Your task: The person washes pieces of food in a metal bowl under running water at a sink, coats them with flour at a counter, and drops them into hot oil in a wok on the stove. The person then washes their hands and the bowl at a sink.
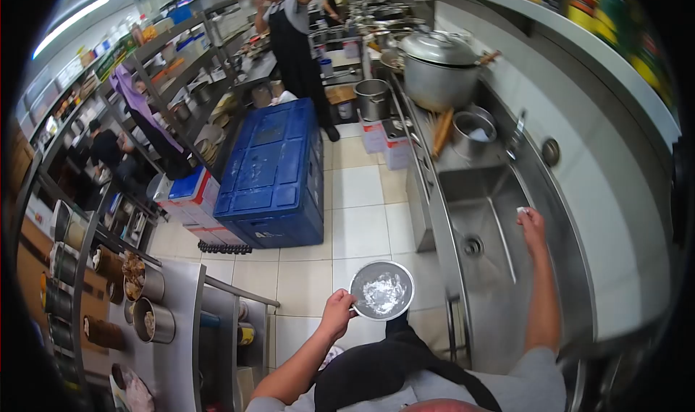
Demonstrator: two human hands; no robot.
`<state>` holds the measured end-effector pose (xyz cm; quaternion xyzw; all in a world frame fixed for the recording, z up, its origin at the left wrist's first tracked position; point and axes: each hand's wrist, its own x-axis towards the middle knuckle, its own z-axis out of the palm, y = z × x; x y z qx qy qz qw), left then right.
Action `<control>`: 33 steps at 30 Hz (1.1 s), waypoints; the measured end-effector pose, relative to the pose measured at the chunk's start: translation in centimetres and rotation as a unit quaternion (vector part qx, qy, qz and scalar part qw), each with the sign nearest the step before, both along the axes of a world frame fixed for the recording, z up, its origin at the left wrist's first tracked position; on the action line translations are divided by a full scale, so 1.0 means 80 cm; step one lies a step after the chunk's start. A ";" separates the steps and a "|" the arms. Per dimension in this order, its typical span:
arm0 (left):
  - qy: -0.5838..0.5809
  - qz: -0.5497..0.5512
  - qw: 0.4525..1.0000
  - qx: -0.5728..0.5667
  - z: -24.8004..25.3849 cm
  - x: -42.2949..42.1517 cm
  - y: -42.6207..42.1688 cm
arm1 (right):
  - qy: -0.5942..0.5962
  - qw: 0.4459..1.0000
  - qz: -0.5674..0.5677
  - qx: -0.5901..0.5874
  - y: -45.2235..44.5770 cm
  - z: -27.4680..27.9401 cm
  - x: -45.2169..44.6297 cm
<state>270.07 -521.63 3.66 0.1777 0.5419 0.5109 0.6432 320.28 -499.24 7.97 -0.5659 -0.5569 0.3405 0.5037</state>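
My left hand [338,314] is closed on the near-left edge of a round metal bowl [357,274] with a bright rim. Inside its grey interior lies a patch of white, powdery-looking stuff [384,293]. The bowl is held in front of my body, above the tiled floor. Over the right side of the steel sink [481,267], my right hand [533,230] is raised with its fingers closed. A small white bit [522,210] shows at its fingertips, too small to name.
Beyond the sink stand a large lidded pot [441,72], a smaller pot [473,131] and a faucet [517,133]. A blue crate [275,173] sits on the floor ahead. At left, a steel counter [170,340] carries metal containers. A person in an apron [293,50] stands farther back.
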 end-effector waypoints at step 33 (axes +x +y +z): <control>0.339 -0.317 0.878 0.114 -0.046 0.379 0.544 | -0.187 0.964 -0.011 -0.191 0.250 -0.119 -0.005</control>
